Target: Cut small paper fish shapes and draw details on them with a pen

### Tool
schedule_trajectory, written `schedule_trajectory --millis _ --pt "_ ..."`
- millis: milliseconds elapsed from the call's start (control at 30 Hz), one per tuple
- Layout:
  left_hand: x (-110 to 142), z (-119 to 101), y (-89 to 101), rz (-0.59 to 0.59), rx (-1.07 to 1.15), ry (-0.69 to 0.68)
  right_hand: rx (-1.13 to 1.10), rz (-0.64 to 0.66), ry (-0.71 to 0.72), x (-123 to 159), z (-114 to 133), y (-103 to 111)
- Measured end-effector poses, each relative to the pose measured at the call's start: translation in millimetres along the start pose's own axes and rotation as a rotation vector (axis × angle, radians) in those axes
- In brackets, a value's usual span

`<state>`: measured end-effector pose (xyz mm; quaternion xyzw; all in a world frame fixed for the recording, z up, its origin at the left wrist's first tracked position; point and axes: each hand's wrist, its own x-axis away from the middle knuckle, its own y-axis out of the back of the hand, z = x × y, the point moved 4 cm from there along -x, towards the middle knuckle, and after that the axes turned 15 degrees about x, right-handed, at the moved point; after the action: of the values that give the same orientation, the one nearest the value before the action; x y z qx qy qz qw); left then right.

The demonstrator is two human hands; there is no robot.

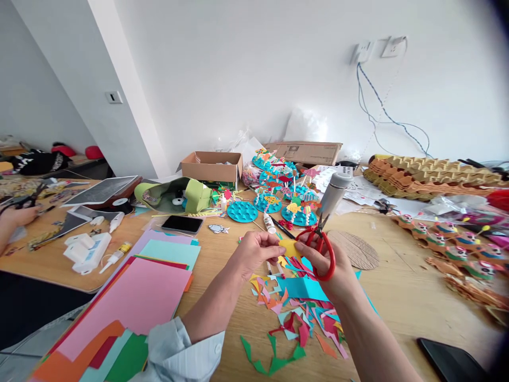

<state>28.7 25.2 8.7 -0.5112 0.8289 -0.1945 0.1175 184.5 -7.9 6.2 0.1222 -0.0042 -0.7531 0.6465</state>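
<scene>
Between my hands is a small piece of yellow paper point(289, 248). My left hand point(256, 253) pinches its left edge between thumb and fingers. The thumb and fingers of my right hand point(328, 262) touch its right side. That same hand also holds red-handled scissors point(328, 260), their blades pointing up and away from the paper. Beneath both hands, colored paper scraps point(292, 318) lie scattered on the wooden table, with a folded turquoise strip point(304, 288) among them. A green cut-out scrap point(274, 361) lies closest to me.
Stacked colored sheets point(147, 297) lie on the left, near a phone point(182, 225) and a green bag point(175, 193). Blue discs with paper fish point(300, 212), a metal bottle point(334, 193) and a glue bottle point(269, 223) stand ahead. Panda crafts point(457, 249) fill the right. Another person's hand point(18, 217) shows far left.
</scene>
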Motion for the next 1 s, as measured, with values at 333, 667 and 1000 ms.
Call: schedule_trajectory --millis 333,667,1000 --pt "-2.0 7.2 -1.2 0.038 0.016 0.031 -0.001 -0.002 -0.041 -2.5 -3.3 3.7" --pt "2.4 -5.2 -4.7 0.183 0.035 -0.154 -0.416 0.114 -0.146 -1.6 4.4 -2.0" --pt "10.6 -21.2 -7.7 0.313 -0.128 -0.362 -0.453 0.321 -0.218 4.9 1.6 -22.3"
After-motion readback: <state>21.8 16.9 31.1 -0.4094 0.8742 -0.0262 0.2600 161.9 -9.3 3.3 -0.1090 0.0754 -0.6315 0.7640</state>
